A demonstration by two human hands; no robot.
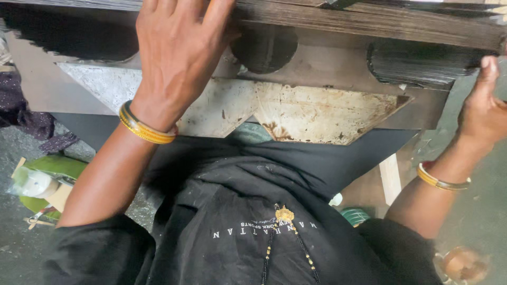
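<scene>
Two hands work a dark stack of thin sheets (369, 21) on the surface: left hand (177, 53) pressed flat, fingers released; right hand (483, 108) grasping its end.
</scene>
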